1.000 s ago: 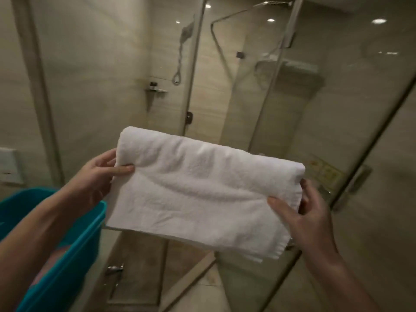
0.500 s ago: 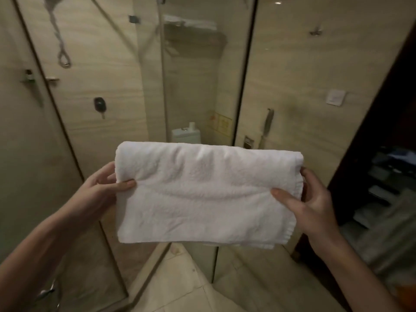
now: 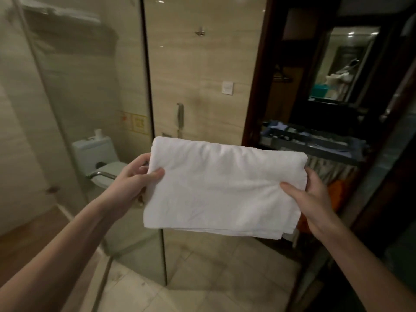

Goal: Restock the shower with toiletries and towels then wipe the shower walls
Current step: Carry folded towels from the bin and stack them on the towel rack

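Up at chest height, a folded white terry towel (image 3: 222,188) hung as a soft, slightly rumpled rectangle between both hands. The left hand (image 3: 132,179) had its grip closed on the towel's left edge, thumb across the front; the right hand (image 3: 313,194) pinched the right edge likewise. Beyond the left grip, smooth shower glass (image 3: 90,109) showed a white toilet (image 3: 96,154).

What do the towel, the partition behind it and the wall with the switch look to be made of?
Towel: white terry cloth, likely cotton; matte, nubby, soft folds.
Partition: clear glass; the toilet shows through, with faint reflections.
Wall: glossy beige stone or ceramic tile, hard to tell which; horizontal veining, light glints.
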`<state>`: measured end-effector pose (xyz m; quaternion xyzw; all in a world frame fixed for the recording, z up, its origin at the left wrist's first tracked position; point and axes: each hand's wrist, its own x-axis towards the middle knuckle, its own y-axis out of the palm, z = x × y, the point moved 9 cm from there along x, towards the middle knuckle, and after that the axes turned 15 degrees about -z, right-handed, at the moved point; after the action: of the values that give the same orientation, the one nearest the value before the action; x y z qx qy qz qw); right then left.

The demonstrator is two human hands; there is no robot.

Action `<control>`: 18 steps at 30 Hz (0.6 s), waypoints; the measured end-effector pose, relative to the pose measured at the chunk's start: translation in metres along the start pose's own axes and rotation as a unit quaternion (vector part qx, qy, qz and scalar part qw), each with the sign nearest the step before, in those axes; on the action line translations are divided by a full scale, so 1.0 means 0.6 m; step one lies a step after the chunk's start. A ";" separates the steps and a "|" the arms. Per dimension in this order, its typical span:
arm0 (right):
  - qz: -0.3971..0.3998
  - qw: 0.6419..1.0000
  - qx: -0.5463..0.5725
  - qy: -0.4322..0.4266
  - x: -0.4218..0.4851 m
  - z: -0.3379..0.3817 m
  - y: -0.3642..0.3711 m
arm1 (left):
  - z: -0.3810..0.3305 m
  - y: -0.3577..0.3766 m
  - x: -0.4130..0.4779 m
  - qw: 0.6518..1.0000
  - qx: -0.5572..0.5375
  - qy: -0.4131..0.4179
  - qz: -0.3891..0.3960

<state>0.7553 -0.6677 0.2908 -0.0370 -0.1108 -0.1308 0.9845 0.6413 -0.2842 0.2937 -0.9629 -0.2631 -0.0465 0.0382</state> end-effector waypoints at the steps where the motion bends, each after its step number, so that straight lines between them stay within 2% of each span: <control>1: -0.018 1.000 -0.002 0.001 0.006 -0.001 -0.015 | 0.001 0.020 0.010 1.000 -0.005 -0.005 0.006; 9: -0.130 0.991 -0.018 0.005 0.080 -0.036 -0.061 | 0.018 0.151 0.107 0.999 -0.028 -0.024 0.022; 18: -0.121 0.992 -0.032 -0.018 0.286 -0.078 0.018 | 0.044 0.234 0.277 0.999 -0.029 -0.037 0.001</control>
<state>0.9294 -0.7047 0.2837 -0.0571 -0.1276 -0.2518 0.9576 0.8572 -0.3185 0.2791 -0.9649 -0.2619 -0.0182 0.0008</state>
